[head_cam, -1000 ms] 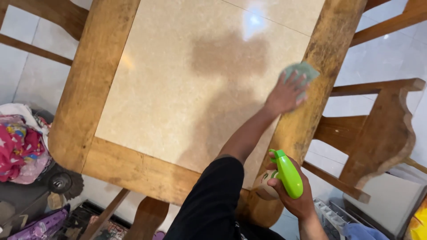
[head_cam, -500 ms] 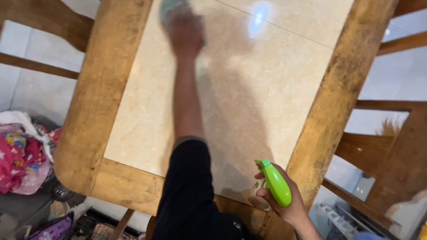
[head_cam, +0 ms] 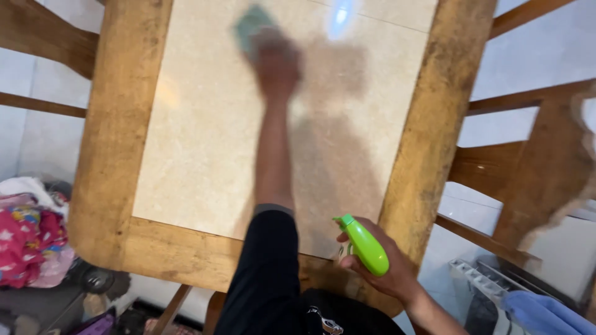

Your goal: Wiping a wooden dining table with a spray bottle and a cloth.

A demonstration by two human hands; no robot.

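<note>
Green shows twice in the head view; a pale green cloth (head_cam: 250, 26) lies on the table top in the upper middle of the frame, and a bright green spray bottle (head_cam: 364, 246) sits low and right of centre; the left hand (head_cam: 277, 62), blurred, is pressed flat on the cloth with the fingers spread over it rather than curled round it, so the cloth pokes out at the hand's upper left; how tightly the hand holds the cloth cannot be told through the blur; the left arm runs straight down the frame from the hand to a black sleeve (head_cam: 267, 267) at the bottom; the right hand (head_cam: 382, 273) is closed round the neck of the spray bottle, its nozzle pointing to the upper left, just above the near right corner of the table; the table (head_cam: 118, 155) has a wide, worn wooden frame round a glossy beige stone panel, with a bright spot of light reflected near the top edge beside the cloth; a wooden chair (head_cam: 534, 167) stands at the right side of the frame, close to the table; a heap of pink and white clothes (head_cam: 28, 236) lies on the floor at the lower left; a blue cloth (head_cam: 540, 313) shows in the lower right corner.
</note>
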